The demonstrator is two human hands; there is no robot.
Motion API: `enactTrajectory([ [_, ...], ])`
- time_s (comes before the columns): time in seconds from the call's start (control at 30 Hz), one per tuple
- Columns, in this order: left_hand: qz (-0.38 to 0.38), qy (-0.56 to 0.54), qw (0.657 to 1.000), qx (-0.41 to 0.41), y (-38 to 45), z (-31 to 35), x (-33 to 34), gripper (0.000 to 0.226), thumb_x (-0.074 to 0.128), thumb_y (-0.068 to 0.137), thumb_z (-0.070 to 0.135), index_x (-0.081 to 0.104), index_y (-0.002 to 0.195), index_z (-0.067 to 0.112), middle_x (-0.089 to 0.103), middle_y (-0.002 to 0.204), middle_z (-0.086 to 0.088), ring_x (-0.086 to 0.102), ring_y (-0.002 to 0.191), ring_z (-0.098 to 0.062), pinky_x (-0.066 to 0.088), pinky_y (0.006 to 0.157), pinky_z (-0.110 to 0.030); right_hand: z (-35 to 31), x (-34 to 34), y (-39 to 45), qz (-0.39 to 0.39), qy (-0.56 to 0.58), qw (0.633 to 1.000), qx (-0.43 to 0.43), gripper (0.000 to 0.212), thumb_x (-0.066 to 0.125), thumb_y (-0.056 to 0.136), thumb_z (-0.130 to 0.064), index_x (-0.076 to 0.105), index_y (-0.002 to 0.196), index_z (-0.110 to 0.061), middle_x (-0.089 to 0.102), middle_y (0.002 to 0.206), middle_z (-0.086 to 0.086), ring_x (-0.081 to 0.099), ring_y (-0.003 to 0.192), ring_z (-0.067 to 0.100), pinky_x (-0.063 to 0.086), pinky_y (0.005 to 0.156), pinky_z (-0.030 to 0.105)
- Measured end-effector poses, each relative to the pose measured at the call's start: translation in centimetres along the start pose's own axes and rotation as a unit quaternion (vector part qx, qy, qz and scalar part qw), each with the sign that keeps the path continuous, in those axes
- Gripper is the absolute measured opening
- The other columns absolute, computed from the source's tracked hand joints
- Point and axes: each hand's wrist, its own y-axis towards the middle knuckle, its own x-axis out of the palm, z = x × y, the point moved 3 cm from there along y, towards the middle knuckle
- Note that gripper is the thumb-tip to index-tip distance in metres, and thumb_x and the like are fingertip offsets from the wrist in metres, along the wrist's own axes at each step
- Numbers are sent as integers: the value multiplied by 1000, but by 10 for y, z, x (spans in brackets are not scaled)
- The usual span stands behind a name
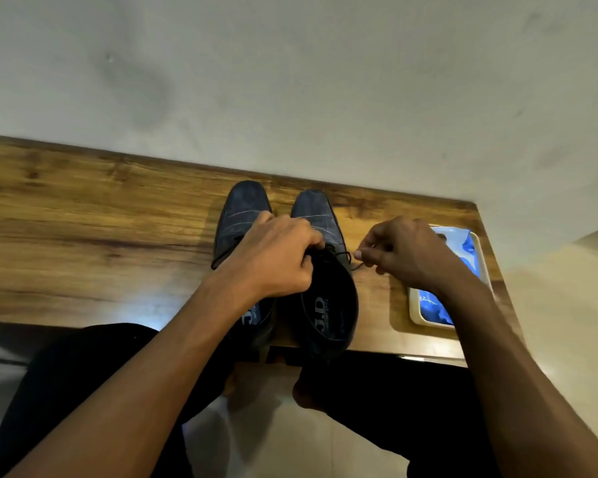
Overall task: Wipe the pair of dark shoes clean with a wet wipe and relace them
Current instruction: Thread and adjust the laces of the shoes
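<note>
Two dark blue suede shoes stand side by side on the wooden table [83, 219], toes toward the wall. My left hand [277, 257] reaches across the left shoe [239, 215] and pinches the dark lace at the throat of the right shoe [325, 305]. My right hand [408, 253] is just right of that shoe and pinches the other end of the lace [354, 262], pulled out sideways. A loose lace end of the left shoe hangs at its left side. Both insoles show a printed logo.
A cream tray [415, 313] with a blue wet-wipe pack [466, 250] sits at the table's right end, partly under my right forearm. A pale wall rises directly behind the table. My dark-trousered legs lie below the front edge.
</note>
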Motion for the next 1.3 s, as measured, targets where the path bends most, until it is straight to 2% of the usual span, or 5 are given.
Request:
enactTrajectory([
  [0.23,-13,52,997,-57,8,-1,6,32,64,91,16,66,121,24,69,111,4,63,106,-18,35,105,-40,-3,19,4,-8,-44,999,-25,29,67,95,-23,72,122,-32,79,99,-5,69,93,18,55,87,39],
  [0.5,-4,25,998,-65,8,-5,2,5,62,87,23,64,85,27,62,79,13,56,79,-10,27,101,-38,-3,21,5,18,-69,996,-53,17,66,94,-30,77,105,-22,71,91,-9,67,89,19,54,79,38],
  [1.0,90,-90,991,-39,14,-14,-27,7,71,89,24,73,92,31,66,90,19,45,103,-2,14,86,-31,17,-17,2,159,318,935,16,14,70,97,-24,77,97,-12,75,74,-2,66,60,9,50,57,22],
  [1.2,152,-33,985,-74,32,-8,-21,12,70,89,27,71,101,30,67,108,10,46,123,-17,22,99,-38,15,-17,11,277,108,954,27,23,70,94,-27,72,114,-17,74,106,-9,70,87,8,49,77,25],
  [1.3,154,-42,983,-92,32,-6,-15,15,69,90,38,70,89,23,70,91,6,62,95,-17,48,93,-43,11,-10,9,232,76,969,37,20,70,93,-37,77,92,-18,77,89,-5,69,78,12,49,71,29],
])
